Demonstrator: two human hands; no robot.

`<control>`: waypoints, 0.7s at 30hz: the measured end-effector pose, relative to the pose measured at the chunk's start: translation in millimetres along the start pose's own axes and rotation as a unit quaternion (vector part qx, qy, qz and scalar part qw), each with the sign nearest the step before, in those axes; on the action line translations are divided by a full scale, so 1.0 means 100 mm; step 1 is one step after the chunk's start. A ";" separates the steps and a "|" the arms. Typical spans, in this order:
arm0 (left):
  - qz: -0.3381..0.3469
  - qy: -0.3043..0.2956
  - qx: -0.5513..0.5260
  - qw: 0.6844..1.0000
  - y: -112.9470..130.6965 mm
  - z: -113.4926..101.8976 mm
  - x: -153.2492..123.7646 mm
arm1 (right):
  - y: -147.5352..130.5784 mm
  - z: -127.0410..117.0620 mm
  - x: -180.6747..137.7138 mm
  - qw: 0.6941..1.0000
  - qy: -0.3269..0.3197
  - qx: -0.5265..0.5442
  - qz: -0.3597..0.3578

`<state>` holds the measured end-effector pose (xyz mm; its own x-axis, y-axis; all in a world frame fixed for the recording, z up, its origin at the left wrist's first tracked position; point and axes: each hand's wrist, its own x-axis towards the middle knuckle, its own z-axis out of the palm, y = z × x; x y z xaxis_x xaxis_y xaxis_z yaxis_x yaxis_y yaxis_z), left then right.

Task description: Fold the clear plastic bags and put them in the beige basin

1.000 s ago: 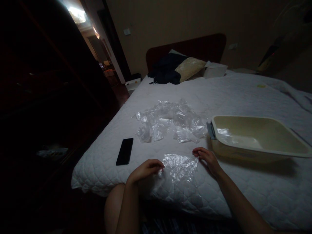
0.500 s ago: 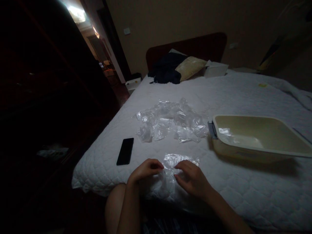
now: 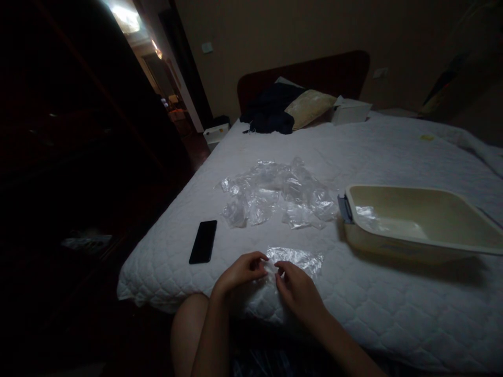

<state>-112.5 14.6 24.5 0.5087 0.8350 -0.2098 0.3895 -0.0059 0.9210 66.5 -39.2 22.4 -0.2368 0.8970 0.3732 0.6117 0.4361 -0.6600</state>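
Note:
A clear plastic bag (image 3: 301, 260) lies near the front edge of the bed, part of it bunched up between my hands. My left hand (image 3: 245, 269) pinches the bunched part from the left, thumb and fingers close together. From the right, my right hand (image 3: 296, 288) grips the same part with its fingertips. The two hands are almost touching. Beyond them, a loose heap of crumpled clear plastic bags (image 3: 275, 193) is spread on the white quilted bedding (image 3: 373, 314).
To the left lies a black phone (image 3: 203, 242). A cream plastic bin (image 3: 408, 246) with a grey latch stands on the right. Dark cloth (image 3: 271, 107), a beige pillow (image 3: 310, 108) and a white box (image 3: 351, 112) sit by the headboard (image 3: 346, 68).
My right hand has moved left toward my left hand, and the gap between them has narrowed. The plastic between them is now more bunched up.

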 end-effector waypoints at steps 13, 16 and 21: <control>-0.003 0.057 0.214 0.975 -0.05 0.10 0.02 | 0.06 -0.02 -0.03 0.978 -0.098 -0.175 0.064; 0.005 0.056 0.210 0.976 -0.04 0.10 0.01 | 0.07 -0.10 -0.01 0.984 -0.094 -0.136 0.067; 0.013 0.150 0.138 0.979 -0.06 0.07 0.08 | 0.39 -0.38 0.05 0.991 -0.016 -0.053 0.121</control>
<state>-105.9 17.4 15.4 0.2887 0.9565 -0.0430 0.5934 -0.1435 0.7920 117.9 -20.8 22.9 -0.0962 0.9768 0.1913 0.7295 0.2000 -0.6541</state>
